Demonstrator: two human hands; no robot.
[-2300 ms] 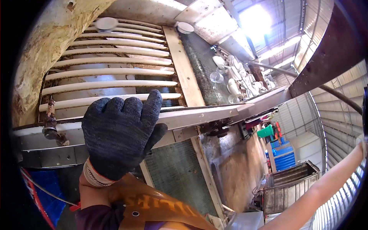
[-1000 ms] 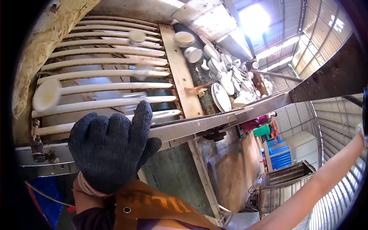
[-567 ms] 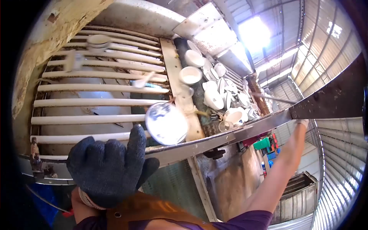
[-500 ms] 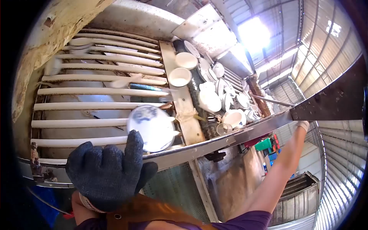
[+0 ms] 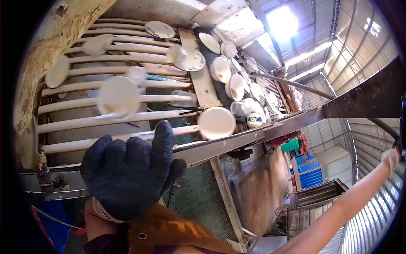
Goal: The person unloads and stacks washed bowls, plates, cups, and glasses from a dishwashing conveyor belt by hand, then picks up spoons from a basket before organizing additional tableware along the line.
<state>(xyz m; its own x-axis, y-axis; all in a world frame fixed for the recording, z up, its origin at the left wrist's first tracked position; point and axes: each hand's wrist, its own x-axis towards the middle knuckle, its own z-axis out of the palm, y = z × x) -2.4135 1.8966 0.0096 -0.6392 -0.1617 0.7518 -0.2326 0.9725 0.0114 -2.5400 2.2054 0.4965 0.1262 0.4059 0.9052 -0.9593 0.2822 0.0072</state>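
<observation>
Your gloved left hand (image 5: 133, 173) lies over the metal rail (image 5: 241, 142), fingers loosely spread, nothing visible in it; your right hand (image 5: 397, 148), cut off, meets the pole (image 5: 296, 86), grip unclear. You seem to be bracing and working the pole, its far end among piled crockery (image 5: 258, 91); steering calls for clearing the dark beam (image 5: 368, 95). A white round dish (image 5: 216, 122) sits near the rail.

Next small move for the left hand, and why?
Probably a short slide along the rail toward the round dish: the left hand is at the rail, and that dish sits beside it, on the thumb side, near the bars' ends.
</observation>
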